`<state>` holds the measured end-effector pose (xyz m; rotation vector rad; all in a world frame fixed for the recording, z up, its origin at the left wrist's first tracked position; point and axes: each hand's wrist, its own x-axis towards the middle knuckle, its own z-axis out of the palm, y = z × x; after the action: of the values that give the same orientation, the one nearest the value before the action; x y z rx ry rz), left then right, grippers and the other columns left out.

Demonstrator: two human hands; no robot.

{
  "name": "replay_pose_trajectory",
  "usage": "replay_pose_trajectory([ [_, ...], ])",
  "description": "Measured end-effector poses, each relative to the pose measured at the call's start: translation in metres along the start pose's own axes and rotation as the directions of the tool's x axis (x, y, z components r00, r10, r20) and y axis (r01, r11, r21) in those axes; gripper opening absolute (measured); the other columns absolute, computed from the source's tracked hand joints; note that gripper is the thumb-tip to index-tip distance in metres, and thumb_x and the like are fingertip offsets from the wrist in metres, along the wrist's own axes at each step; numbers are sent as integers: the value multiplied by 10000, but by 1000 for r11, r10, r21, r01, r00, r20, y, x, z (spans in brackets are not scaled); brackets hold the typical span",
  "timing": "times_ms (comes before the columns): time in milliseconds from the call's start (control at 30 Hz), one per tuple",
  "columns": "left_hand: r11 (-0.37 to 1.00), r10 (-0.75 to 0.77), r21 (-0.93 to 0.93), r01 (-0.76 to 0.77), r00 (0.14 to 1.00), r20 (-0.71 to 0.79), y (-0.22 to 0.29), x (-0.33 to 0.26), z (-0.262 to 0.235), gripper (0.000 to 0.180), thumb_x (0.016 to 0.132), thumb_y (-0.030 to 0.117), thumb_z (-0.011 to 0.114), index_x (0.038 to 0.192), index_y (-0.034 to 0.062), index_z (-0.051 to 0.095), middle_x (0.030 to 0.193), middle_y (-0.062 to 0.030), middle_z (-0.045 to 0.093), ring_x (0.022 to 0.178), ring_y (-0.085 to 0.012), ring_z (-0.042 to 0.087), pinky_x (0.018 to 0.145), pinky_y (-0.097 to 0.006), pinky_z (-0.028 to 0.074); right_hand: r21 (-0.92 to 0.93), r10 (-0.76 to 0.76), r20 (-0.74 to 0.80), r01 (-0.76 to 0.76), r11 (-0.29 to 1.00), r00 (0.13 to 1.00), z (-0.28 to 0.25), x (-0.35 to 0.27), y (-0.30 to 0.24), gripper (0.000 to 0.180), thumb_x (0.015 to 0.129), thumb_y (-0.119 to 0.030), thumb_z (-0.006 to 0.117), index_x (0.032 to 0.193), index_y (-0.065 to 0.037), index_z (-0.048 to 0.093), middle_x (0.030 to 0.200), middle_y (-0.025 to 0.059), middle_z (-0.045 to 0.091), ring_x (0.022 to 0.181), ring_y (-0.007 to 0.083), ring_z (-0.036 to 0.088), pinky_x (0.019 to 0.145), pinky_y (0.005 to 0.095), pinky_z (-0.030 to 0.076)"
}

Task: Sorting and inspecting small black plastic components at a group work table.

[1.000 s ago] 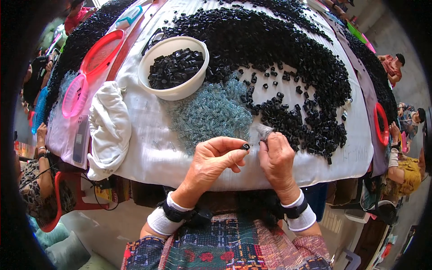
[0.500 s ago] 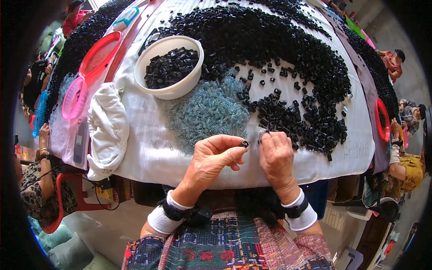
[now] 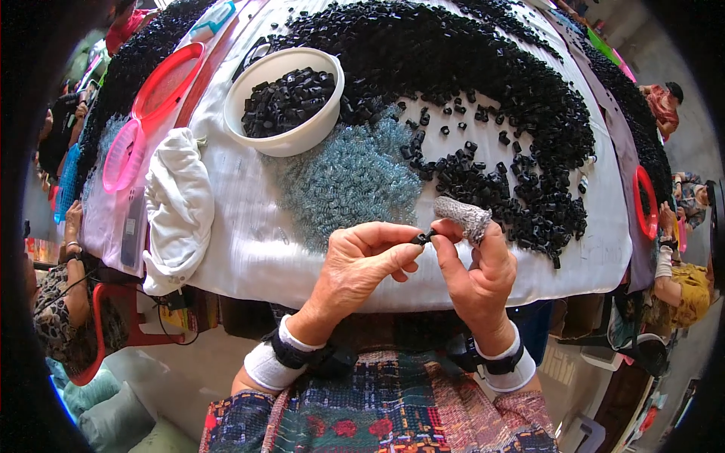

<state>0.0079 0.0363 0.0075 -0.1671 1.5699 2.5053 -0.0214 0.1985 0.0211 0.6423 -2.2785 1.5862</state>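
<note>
My left hand point(image 3: 361, 260) is closed in a pinch on a small black plastic part point(image 3: 420, 238). Facing it, my right hand point(image 3: 481, 275) pinches a second small black piece point(image 3: 432, 234) between thumb and fingertip, right up against the first; whether the two are joined I cannot tell. A grey knitted finger sleeve point(image 3: 464, 214) covers a finger of that hand. Just beyond my hands lies a heap of bluish metal coil springs point(image 3: 355, 177). A wide spread of black plastic parts point(image 3: 521, 151) curves around it to the far side and the right.
A white bowl point(image 3: 283, 145) of black parts stands beyond the springs. Left of it lie a bundled white cloth point(image 3: 180, 215), a phone point(image 3: 133, 230), a pink basket point(image 3: 124, 158) and a red one point(image 3: 143, 109). Co-workers sit at both sides; one wears a yellow top point(image 3: 691, 291).
My right hand has come up from the black parts near the table edge and turned palm inward, bringing a small black piece to the one in my left hand. The left has barely moved.
</note>
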Motion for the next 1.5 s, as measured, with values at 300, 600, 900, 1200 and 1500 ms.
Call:
replay_pose_trajectory([
  [300, 997, 12, 75, -10, 999, -31, -1, -1, 0, 203, 831, 65, 677, 1007, -32, 651, 839, -93, 676, 704, -115, 639, 614, -229, 537, -74, -21, -12, 21, 997, 1000, 3, -1, 1, 265, 758, 38, 687, 1010, -4, 614, 884, 104, 678, 784, 185, 671, 697, 277, 521],
  [600, 993, 1, 121, 6, 999, -51, -3, 0, -1, 199, 827, 68, 683, 995, -36, 654, 840, -90, 676, 717, -122, 647, 608, -229, 535, -166, -104, 15, 105, 980, 994, 7, -2, 4, 233, 727, 66, 680, 940, 3, 609, 820, 133, 633, 708, 262, 639, 626, 320, 502],
  [900, 994, -19, 107, 26, 998, -66, -6, 3, -2, 207, 838, 107, 680, 993, -28, 653, 836, -90, 681, 714, -106, 644, 583, -222, 526, -256, -215, 83, 230, 939, 973, 12, 0, 5, 185, 682, 88, 650, 807, 9, 540, 710, 132, 513, 620, 308, 517, 542, 385, 424],
  [1200, 994, -29, 105, 43, 991, -134, -7, 5, 6, 144, 827, 57, 669, 926, -43, 641, 762, -68, 660, 633, -90, 610, 577, -213, 513, -300, -202, 136, 235, 924, 970, 10, -4, 3, 240, 661, 85, 622, 885, 37, 549, 736, 152, 521, 658, 335, 526, 588, 393, 449],
  [1500, 986, -86, -148, 77, 995, -51, -1, 8, 0, 151, 853, 103, 633, 938, -20, 621, 823, -98, 664, 703, -139, 637, 659, -253, 531, -301, -172, 159, 214, 929, 972, 16, 2, 2, 573, 632, -185, 785, 1084, 69, 542, 964, 193, 527, 847, 345, 536, 725, 404, 474],
])
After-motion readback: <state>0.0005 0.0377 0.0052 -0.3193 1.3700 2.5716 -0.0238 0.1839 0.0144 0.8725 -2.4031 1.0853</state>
